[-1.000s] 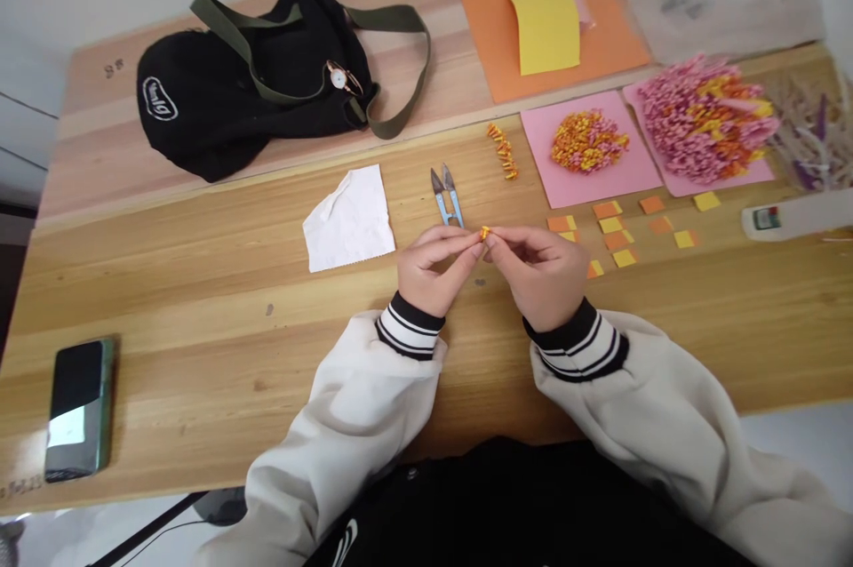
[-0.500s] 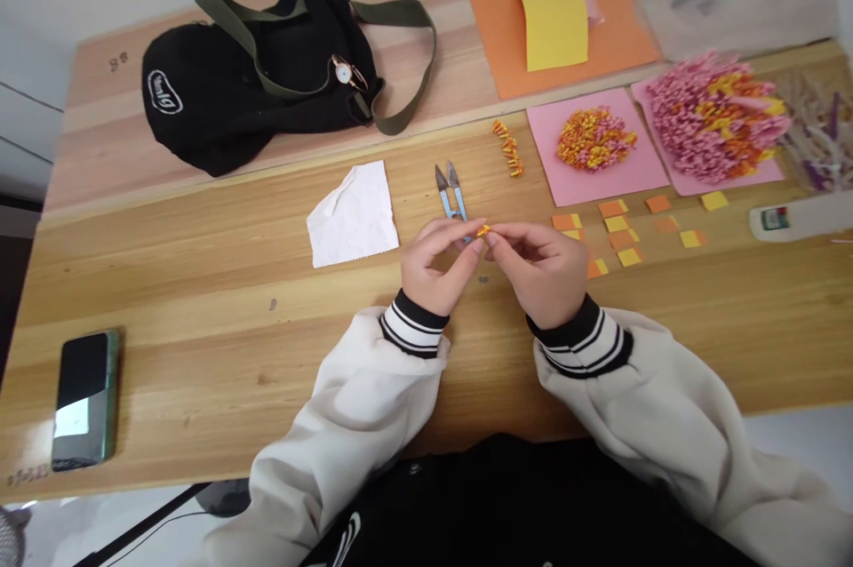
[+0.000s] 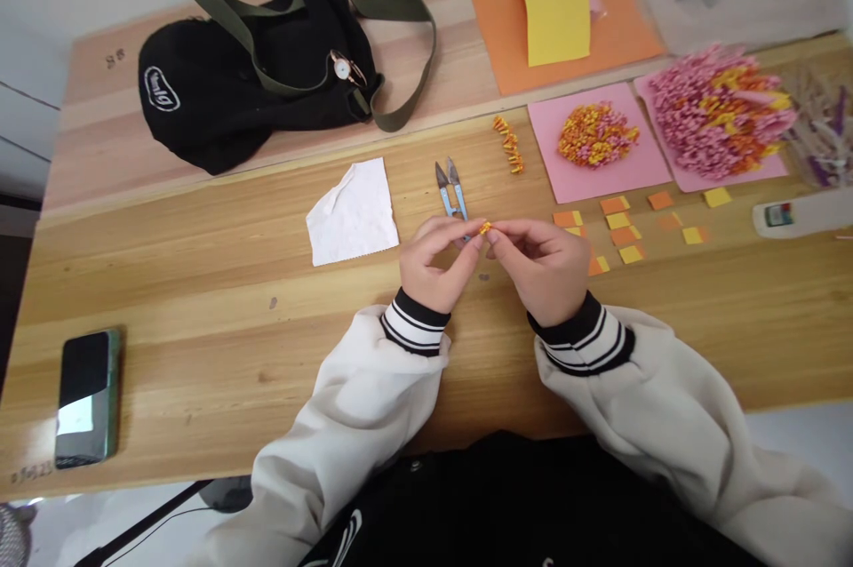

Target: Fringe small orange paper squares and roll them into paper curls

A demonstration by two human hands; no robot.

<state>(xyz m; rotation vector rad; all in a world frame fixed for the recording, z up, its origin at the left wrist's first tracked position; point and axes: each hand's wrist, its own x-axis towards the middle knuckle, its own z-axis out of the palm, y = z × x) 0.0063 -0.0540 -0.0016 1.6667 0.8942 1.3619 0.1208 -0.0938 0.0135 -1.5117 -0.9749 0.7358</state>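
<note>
Between my fingertips is a small orange-and-yellow paper piece, folded or curled; its exact shape is too small to make out. My left hand pinches it from the left with thumb and forefinger. From the right, my right hand grips the same piece, its other fingers curled under. Just beyond my left fingertips lie blue-handled thread snips, blades pointing away, the handle ends partly hidden. Past them is a short row of orange-and-yellow paper curls. Small orange and yellow paper strips lie flat beside my right hand.
Pink sheets carry a small paper pile and a larger pink-and-orange one. A glue bottle lies at right. White paper, a black bag with a watch, a phone and orange sheet are around.
Both hands stay almost in place, still pinching the paper piece, which has turned slightly between the fingertips. The view has shifted a little.
</note>
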